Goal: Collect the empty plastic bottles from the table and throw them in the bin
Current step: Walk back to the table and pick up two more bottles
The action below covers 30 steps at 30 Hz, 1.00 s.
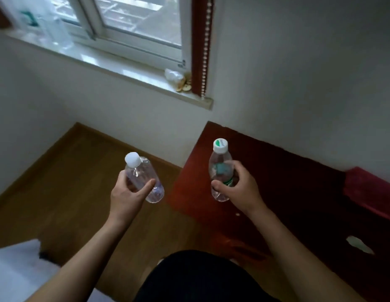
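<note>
Above the floor and the red counter [276, 171], the left hand [126, 192] grasps a clear bottle [146, 177]; the right hand [237, 188] grasps a green-labelled bottle [220, 168]. No bin shows; thin plastic could slip from the fingers while walking.

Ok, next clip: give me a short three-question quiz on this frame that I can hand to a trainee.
1. True or false: each hand holds one capped bottle.
2. Which bottle carries a green label? A) the one in the left hand B) the one in the right hand C) neither
3. What lies below each bottle in the picture?

Key
1. True: the left hand grips the plain bottle and the right hand grips the green-label bottle, both with white caps on.
2. B.
3. The plain bottle is seen against the wooden floor; the green-label bottle is seen against the dark red table. No bin is in view.
</note>
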Tool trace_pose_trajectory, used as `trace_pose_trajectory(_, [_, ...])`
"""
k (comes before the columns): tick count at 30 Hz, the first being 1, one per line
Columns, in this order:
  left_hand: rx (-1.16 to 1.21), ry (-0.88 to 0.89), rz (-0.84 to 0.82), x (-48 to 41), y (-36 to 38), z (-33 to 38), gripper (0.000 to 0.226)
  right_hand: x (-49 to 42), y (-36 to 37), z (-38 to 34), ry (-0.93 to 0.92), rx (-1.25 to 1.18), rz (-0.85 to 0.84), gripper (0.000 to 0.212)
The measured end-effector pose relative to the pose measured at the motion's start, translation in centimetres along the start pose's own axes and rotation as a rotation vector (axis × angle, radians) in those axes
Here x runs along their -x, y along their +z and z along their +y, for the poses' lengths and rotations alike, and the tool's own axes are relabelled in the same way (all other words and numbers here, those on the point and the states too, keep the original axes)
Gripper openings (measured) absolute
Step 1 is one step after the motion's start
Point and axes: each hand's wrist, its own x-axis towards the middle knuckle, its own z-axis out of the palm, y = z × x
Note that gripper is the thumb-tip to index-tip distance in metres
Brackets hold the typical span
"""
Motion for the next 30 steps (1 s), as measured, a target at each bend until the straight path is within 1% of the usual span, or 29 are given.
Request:
trace_pose_trajectory(4, [0.053,-0.118,0.166,2.1,-7.5,-4.5,0.056,0.0,9.0,-3.9,-0.044,0.057,-0.212,0.053])
trace_pose_trajectory(8, [0.100,-0.276,0.381,5.4,-14.2,-10.4,0.043,0.2,18.3,-7.1,-0.099,0.086,-0.400,0.054])
trace_pose_trajectory(9, [0.112,-0.320,0.417,6.3,-15.6,-11.6,0.044,0.2,20.4,-7.9,-0.110,0.096,-0.445,0.055])
trace_pose_trajectory(12, [0.133,-0.458,0.527,9.5,-19.4,-15.0,0.054,0.1,25.8,-9.9,-0.123,0.131,-0.555,0.055])
trace_pose_trajectory(15, [0.142,-0.586,0.636,12.3,-22.3,-18.0,0.057,-0.6,29.9,-10.8,-0.119,0.203,-0.626,0.062])
trace_pose_trajectory(19, [0.176,-0.720,0.766,13.8,-24.9,-20.7,0.052,-3.0,33.8,-11.1,-0.119,0.330,-0.697,0.059])
trace_pose_trajectory(24, [0.215,-0.754,0.831,11.4,-28.0,-22.1,0.062,-7.2,37.6,-12.3,-0.106,0.447,-0.727,0.059])
trace_pose_trajectory(27, [0.178,-0.771,0.848,8.3,-30.7,-23.3,0.057,-10.5,41.5,-13.9,-0.105,0.470,-0.766,0.058])
trace_pose_trajectory(30, [0.162,-0.810,0.889,4.8,-33.8,-24.7,0.059,-14.1,46.4,-16.4,-0.113,0.448,-0.813,0.057])
